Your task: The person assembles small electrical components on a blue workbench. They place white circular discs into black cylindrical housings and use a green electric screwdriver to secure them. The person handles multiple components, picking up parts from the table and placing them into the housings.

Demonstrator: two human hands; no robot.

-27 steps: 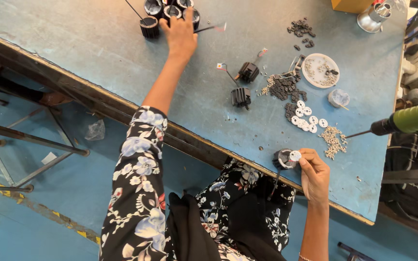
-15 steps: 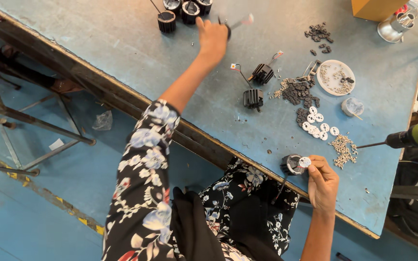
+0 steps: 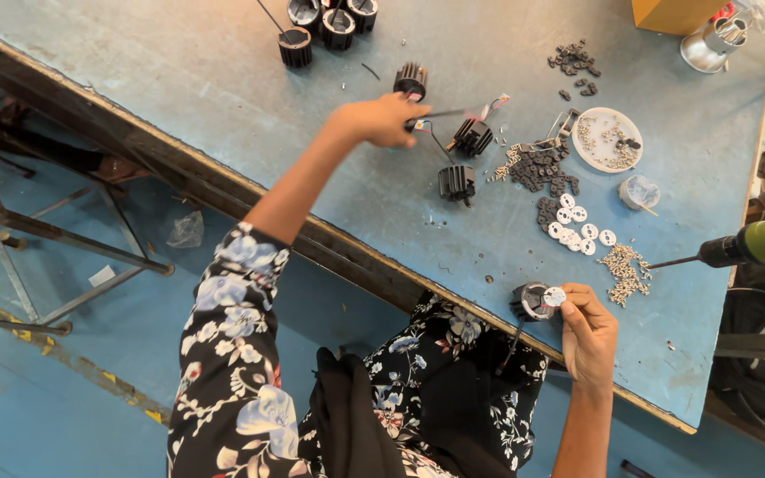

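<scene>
Head view: my left hand (image 3: 382,119) pinches a thin wired lead (image 3: 458,112), keeping it clear of the black ribbed cylinder (image 3: 411,81) just beyond. My right hand (image 3: 588,332) clamps a small white disc (image 3: 554,296) onto a black round part (image 3: 531,302) at the bench edge.

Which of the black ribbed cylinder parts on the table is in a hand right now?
The black ribbed cylinder at the near table edge, held by the right hand with a white disc on top; the others lie untouched.

Looking steeply down from head height, facing forward over the near edge of the blue workbench (image 3: 179,115), tilted so that edge is running diagonally. Taking in lap, floor and benchtop from moderately near; being a single view, sharing nothing.
</scene>
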